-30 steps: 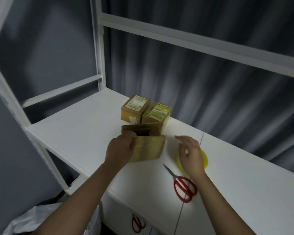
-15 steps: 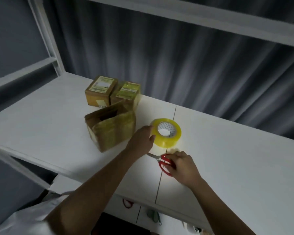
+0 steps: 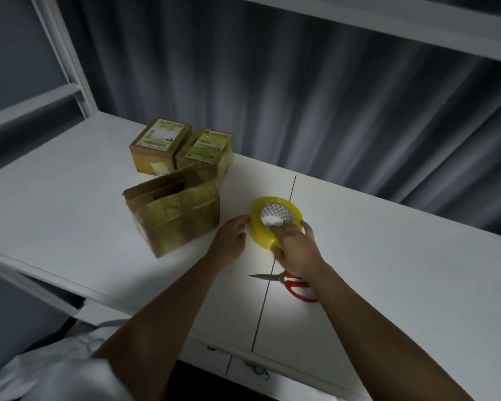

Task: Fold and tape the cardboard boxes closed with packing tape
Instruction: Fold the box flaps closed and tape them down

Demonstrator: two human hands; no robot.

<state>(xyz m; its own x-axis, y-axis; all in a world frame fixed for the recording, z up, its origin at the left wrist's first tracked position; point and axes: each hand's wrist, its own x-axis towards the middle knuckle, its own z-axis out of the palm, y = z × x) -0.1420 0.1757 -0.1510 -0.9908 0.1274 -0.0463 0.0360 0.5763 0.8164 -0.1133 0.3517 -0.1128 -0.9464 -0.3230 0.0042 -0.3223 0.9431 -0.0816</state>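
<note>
Two hands converge on one roll of yellow packing tape, which lies flat on the white tabletop with its core opening upward. The right hand covers the roll's near edge, its fingers curled over the rim and reaching into the core, so it has hold of the roll. The left hand sits just beside the roll's left wall, fingertips touching or nearly touching it; whether they pinch the tape's free end cannot be told, and the fingers look loosely bent rather than closed round anything. The open cardboard box, its top flaps partly raised, stands to the left of the roll and slightly farther from the person, with the left hand between the two; its long axis runs roughly left to right. By judgement, the coming move carries tape leftward to that box, and the left hand is the nearer one to it. Two sealed, labelled boxes stand touching each other behind the open box. Red-handled scissors lie near the front edge, blades pointing left, partly hidden under the right forearm.
</note>
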